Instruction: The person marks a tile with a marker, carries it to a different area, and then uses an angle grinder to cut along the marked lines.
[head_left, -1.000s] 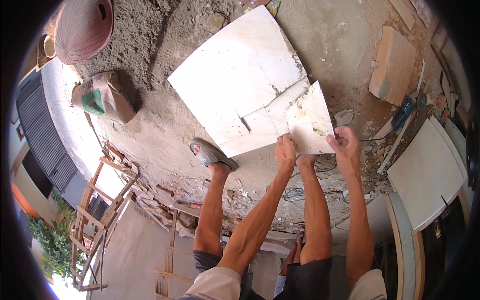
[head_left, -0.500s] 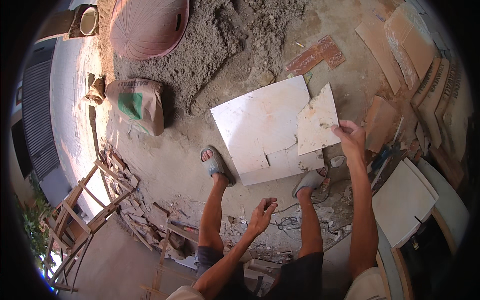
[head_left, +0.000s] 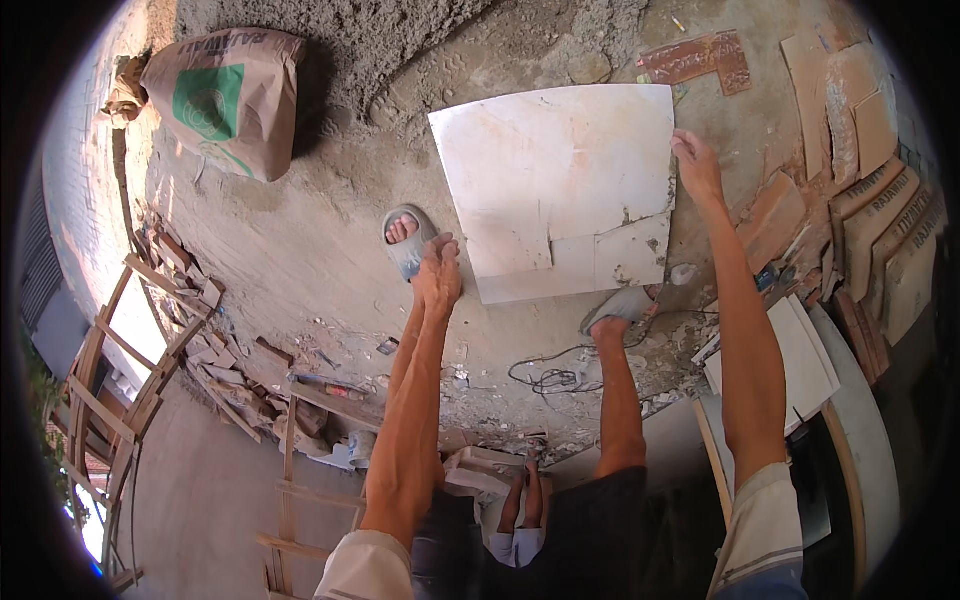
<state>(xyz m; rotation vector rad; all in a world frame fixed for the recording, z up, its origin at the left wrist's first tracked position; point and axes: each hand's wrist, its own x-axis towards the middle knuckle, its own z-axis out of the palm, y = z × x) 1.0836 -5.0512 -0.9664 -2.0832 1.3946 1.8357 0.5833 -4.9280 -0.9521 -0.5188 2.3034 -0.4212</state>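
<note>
A white, marbled tile (head_left: pixel 550 160) with cracked, chipped pieces along its lower part lies on the dusty ground between my feet. My right hand (head_left: pixel 700 170) has its fingers closed on the upper right edge. My left hand (head_left: pixel 440 262), fingers curled, is just left of the tile's lower half, over my sandalled left foot (head_left: pixel 402 228); whether anything is in it is hidden.
A paper sack (head_left: pixel 255 110) lies upper left beside wet mortar (head_left: pixel 400 40). Wooden scraps (head_left: pixel 110 380), loose cable (head_left: pixel 550 375) and rubble surround me. At right are brown boards (head_left: pixel 870 210) and white panels (head_left: pixel 790 350). Another person's legs (head_left: pixel 530 510) show at bottom.
The broken piece my right hand held has come down into line with the other white pieces. My left hand has moved up and left, beside the tile, and its fingers have curled.
</note>
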